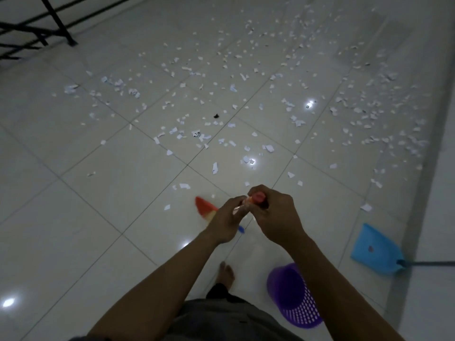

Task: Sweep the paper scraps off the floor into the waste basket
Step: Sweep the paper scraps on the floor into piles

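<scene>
Left hand (227,219) and right hand (275,215) both grip the broom (204,208) handle mid-frame. Paper scraps (269,148) litter the floor (98,193) above. The purple basket (290,291) lies lower right, the blue dustpan (374,249) at the right edge, and a black frame (59,23) is upper left.

You are looking down at your own two arms. Your left hand (227,216) and right hand (273,215) both grip the top of a red broom (205,208), whose bristles show just left of your hands. White paper scraps (269,148) lie scattered across the pale tiled floor (73,217) ahead. A purple waste basket (293,299) sits by your right arm, and a blue dustpan (376,249) lies further right.
</scene>
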